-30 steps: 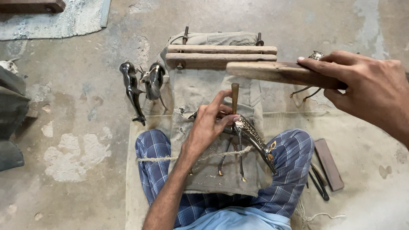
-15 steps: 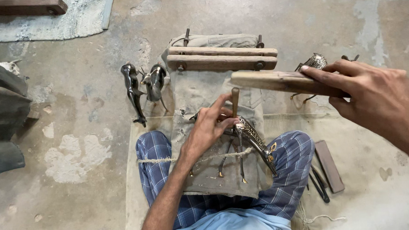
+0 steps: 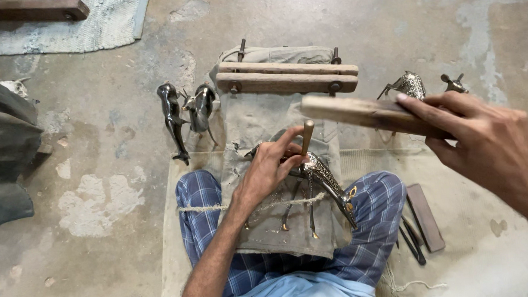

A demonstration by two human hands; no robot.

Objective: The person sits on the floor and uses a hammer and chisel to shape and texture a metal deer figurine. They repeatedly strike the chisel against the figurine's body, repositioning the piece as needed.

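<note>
Wooden mallet [image 3: 364, 113] above chisel [image 3: 306, 137]

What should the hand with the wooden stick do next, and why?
Probably bring the wooden stick down onto the top of the chisel. The right hand holds the stick raised above it, while the left hand holds the chisel upright against the metal deer figure lying on the lap.

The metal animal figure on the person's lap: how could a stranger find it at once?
Find the checked blue trousers. A grey cloth lies over them, and the metal animal figure lies there under the left hand. Unlike the other figures on the floor, a cord crosses it.
</note>
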